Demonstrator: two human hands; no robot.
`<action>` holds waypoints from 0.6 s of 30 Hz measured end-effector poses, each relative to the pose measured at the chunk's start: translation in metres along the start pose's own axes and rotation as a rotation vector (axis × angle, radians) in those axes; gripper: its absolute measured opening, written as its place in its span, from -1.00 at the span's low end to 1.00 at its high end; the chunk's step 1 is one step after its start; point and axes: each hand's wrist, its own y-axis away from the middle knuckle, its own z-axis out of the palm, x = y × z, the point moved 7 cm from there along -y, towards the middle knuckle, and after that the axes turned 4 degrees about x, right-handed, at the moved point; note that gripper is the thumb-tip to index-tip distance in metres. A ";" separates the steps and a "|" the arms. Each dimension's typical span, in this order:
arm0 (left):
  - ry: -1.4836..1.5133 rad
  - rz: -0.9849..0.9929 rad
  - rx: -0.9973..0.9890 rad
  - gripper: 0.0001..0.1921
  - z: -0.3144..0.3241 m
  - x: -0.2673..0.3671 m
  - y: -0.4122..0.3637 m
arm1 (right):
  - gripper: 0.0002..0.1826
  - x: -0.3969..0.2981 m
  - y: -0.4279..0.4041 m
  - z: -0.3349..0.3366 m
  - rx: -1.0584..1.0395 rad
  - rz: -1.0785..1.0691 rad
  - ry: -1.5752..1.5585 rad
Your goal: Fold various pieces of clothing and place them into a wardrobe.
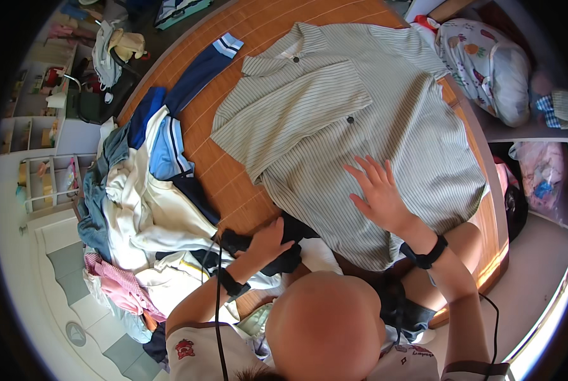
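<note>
A striped button-up shirt [312,128] lies spread on the wooden slatted mat [236,190], one sleeve folded across its front. Over the lower part of the shirt is my right hand [377,195], fingers spread, holding nothing; whether it touches the cloth is unclear. At the lower middle, my left hand [265,243] is over a black garment [289,257] near the shirt's bottom edge, its thumb apart from the fingers and no cloth visibly gripped. Each wrist wears a black band.
To the left lies a heap of clothes, with a cream garment [169,205], a navy sleeve [193,81] and a pink garment [122,285]. White shelves [50,181] stand beyond. A fruit-patterned bundle [484,71] sits at the upper right. Black cables hang by both arms.
</note>
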 end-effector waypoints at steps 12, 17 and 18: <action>-0.673 -0.959 0.405 -0.67 -0.187 -0.200 0.184 | -0.39 0.015 0.018 -0.030 -0.013 0.002 -0.035; -0.818 -0.750 0.636 -0.58 -0.217 -0.122 0.151 | -0.42 0.021 0.012 -0.007 -0.042 0.006 -0.012; -0.564 -0.460 0.704 -0.56 -0.204 -0.103 0.118 | -0.42 0.023 0.014 -0.002 -0.036 0.010 -0.001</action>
